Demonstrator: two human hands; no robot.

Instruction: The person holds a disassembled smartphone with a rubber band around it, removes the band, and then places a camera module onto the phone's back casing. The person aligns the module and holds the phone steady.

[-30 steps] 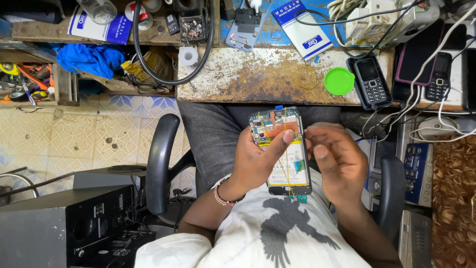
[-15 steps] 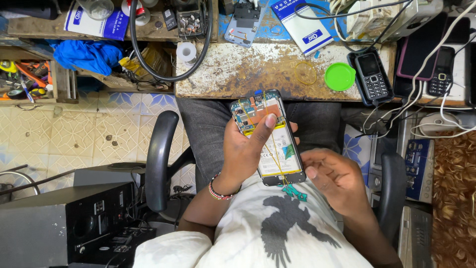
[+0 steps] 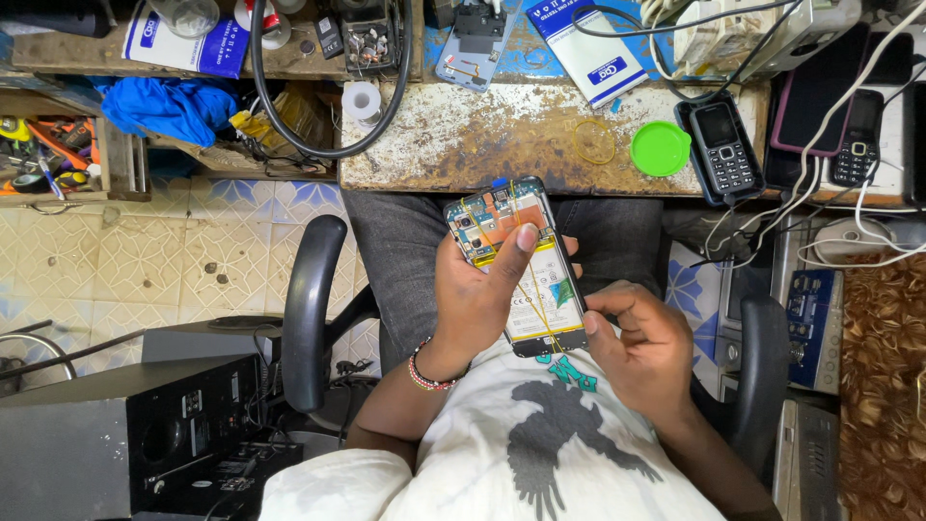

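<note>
L hand (image 3: pixel 477 294) fingers curled gripping; R hand (image 3: pixel 641 338) pinching.

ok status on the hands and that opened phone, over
Left hand grips the opened smartphone with exposed circuit board and battery, thumb across it. Right hand pinches its lower edge. Nothing in the way.

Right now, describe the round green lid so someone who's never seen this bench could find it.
Start at the rusty, paint-chipped bench top above the seated person's lap. Near its right end lies the green lid, just left of a black keypad phone. It is the only bright green, round thing there.
</note>
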